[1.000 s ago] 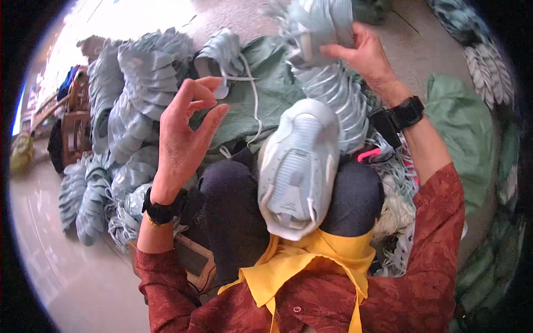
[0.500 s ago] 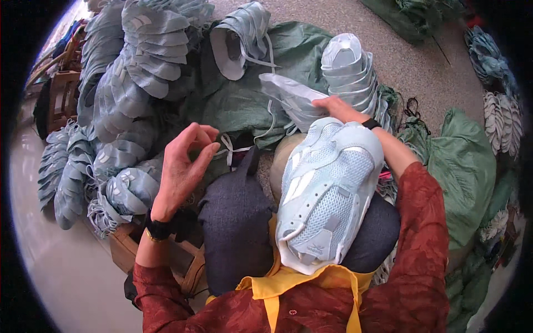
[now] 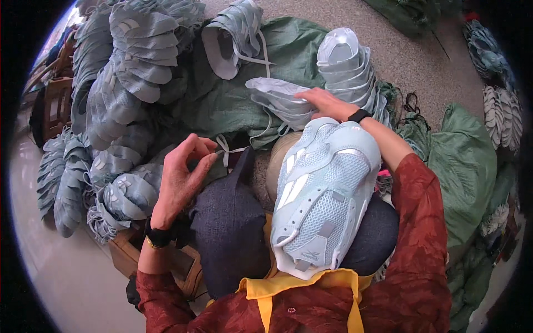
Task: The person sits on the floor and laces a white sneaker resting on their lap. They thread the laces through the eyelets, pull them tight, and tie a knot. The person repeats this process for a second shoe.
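A pale blue mesh shoe upper (image 3: 325, 205) with white stripes rests across my lap, sole side hidden. Beyond it, my right hand (image 3: 330, 105) reaches over another light grey-blue upper (image 3: 277, 94), fingers stretched out along its edge and touching it. The thumb side is partly hidden. My left hand (image 3: 186, 177) is raised above my left knee, thumb and fingers curled toward each other. Whatever they hold, if anything, is too small to make out. A white lace tied in a bow (image 3: 225, 149) lies just past its fingertips.
Nested stacks of uppers (image 3: 139, 61) are heaped at the left. Another stack (image 3: 347, 66) stands beyond my right hand, and a laced one (image 3: 236, 39) lies at the back. Green sacking (image 3: 466, 166) bulges at the right. A wooden stool (image 3: 125, 252) is by my left forearm.
My right hand has moved left and farther over the upper beyond my lap, which has shifted slightly left. My left hand keeps its curled shape. The whole view has shifted slightly.
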`<action>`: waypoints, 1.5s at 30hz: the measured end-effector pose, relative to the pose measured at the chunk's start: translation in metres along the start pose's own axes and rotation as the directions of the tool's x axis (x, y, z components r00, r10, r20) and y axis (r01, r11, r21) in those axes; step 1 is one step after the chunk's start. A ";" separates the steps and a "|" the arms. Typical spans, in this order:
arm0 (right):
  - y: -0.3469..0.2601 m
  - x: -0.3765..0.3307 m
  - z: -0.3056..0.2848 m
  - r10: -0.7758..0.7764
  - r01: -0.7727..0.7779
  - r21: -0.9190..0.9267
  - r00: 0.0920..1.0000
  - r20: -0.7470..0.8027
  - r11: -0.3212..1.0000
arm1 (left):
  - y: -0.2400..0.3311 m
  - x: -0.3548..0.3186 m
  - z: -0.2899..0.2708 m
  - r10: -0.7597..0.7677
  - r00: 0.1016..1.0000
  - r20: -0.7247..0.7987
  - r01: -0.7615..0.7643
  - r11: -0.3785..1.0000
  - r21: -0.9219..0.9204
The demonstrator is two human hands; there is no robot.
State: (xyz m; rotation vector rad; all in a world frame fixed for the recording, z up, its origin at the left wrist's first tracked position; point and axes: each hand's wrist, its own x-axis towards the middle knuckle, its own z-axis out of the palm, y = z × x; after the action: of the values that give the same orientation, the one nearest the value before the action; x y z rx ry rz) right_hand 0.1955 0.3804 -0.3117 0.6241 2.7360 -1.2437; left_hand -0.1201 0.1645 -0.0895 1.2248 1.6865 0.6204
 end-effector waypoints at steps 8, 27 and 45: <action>-0.044 -0.062 -0.059 0.305 -0.134 0.479 0.904 -0.300 0.868 | 0.021 -0.002 -0.002 0.123 0.990 0.070 -0.124 0.992 0.017; -0.347 -0.208 -0.034 0.256 -0.278 0.058 0.756 -0.602 0.959 | 0.096 -0.101 0.093 0.547 0.836 -0.051 -0.499 0.795 0.344; -0.360 -0.213 0.032 0.048 -0.425 -0.312 0.652 -0.757 0.850 | 0.081 -0.128 0.122 0.659 0.737 -0.150 -0.594 0.737 0.322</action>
State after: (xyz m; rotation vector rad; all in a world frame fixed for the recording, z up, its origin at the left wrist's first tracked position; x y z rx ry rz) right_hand 0.2461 0.0733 -0.0301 1.6490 3.1700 -0.2108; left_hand 0.0338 0.0633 -0.0279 2.0221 1.5622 1.0313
